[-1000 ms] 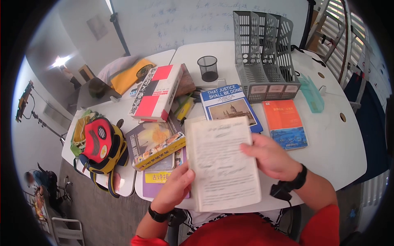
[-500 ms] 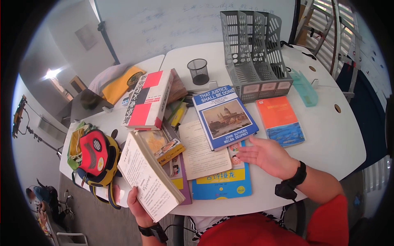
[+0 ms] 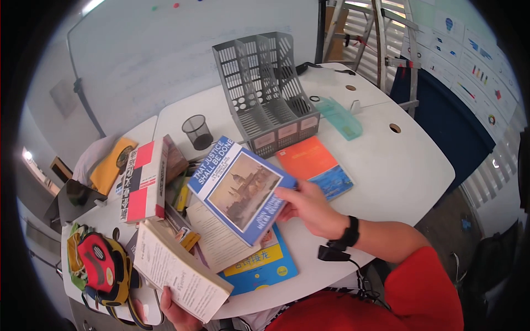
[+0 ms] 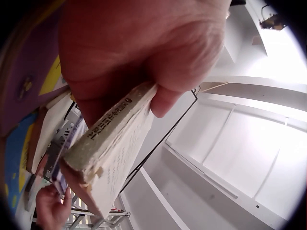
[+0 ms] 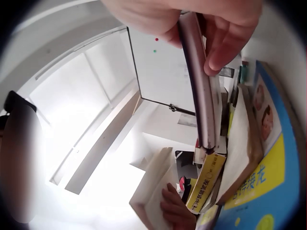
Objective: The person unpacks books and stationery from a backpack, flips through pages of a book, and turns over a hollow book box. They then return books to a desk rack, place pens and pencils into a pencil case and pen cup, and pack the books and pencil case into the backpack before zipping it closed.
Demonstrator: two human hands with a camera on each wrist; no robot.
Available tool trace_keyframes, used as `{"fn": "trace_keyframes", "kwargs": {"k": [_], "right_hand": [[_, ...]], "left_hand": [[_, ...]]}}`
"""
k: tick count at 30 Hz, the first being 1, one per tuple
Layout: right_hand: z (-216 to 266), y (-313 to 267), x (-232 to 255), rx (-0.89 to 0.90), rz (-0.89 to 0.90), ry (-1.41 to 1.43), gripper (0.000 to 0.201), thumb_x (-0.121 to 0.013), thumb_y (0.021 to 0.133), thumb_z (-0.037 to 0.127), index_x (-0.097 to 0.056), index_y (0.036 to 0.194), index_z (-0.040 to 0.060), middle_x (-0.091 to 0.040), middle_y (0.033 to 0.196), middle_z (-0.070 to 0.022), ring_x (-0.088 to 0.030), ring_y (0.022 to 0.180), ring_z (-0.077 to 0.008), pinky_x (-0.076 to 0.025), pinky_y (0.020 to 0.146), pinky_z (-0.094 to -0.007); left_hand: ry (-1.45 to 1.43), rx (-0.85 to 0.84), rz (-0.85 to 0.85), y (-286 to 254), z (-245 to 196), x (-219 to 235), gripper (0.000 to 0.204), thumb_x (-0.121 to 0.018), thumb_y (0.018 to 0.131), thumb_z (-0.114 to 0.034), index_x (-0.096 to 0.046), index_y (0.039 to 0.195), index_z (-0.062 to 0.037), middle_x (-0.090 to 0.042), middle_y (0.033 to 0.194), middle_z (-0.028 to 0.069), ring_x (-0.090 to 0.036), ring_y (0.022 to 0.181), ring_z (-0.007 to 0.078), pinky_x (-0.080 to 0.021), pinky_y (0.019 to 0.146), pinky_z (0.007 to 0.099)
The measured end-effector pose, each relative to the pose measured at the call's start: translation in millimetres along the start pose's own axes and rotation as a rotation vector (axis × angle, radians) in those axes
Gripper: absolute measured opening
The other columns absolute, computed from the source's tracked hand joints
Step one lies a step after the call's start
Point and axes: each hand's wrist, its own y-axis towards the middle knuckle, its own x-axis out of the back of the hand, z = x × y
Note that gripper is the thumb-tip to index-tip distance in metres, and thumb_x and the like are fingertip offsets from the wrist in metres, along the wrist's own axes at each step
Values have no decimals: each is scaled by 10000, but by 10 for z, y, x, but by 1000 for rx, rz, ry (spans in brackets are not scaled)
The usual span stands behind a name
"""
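Note:
My left hand [image 3: 179, 313] grips a worn paperback [image 3: 179, 270] by its lower edge, thumb on the printed page. The left wrist view shows that book's frayed spine [image 4: 112, 122] below the palm. My right hand [image 3: 313, 209] pinches the right edge of a blue hardback [image 3: 243, 187] titled "That Justice Shall Be Done", thumb on its cover. In the right wrist view the hardback [image 5: 200, 86] appears edge-on between thumb and fingers. Beneath it lie another yellowed, open-looking book [image 3: 212, 237] and a blue-and-yellow children's book [image 3: 262, 267].
A grey file rack [image 3: 270, 94] stands at the back, with an orange-and-blue book [image 3: 317, 165] before it. A mesh pen cup [image 3: 197, 132], a thick red-and-white book [image 3: 146, 179] and a red-and-yellow bag [image 3: 102, 265] are to the left. A teal case [image 3: 342, 118] lies at the back right.
The worn paperback passed from both hands to my left hand alone, moving left. My right hand, open half a second ago, has taken hold of the blue hardback and tilted it. The head view turned right.

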Motion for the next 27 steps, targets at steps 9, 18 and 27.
{"fn": "trace_keyframes", "kwargs": {"k": [9, 18, 27], "right_hand": [[334, -854, 1485, 157, -289, -12, 287, -583, 1088, 277, -621, 1254, 46, -734, 1050, -58, -692, 853, -158, -514, 713, -330], [747, -1070, 1874, -92, -523, -996, 478, -654, 1055, 385, -667, 780, -6, -600, 585, -65, -595, 534, -136, -448, 521, -263], [226, -167, 87, -223, 272, -427, 433, -607, 1091, 295, -627, 1344, -55, -725, 1157, -130, -701, 982, -184, -582, 834, -313]], "left_hand": [[1, -146, -53, 84, -95, -23, 629, -468, 1090, -428, -445, 1566, -18, -627, 1466, 183, -684, 1232, 352, -541, 1088, 506], [-3, -8, 94, 344, -62, -547, 641, -521, 1053, -261, -349, 1591, 42, -517, 1558, 250, -582, 1376, 396, -462, 1186, 525], [564, 268, 62, 863, 373, -969, 511, -582, 1093, -218, -469, 1505, 63, -629, 1427, 156, -641, 1272, 201, -522, 1076, 347]]}}
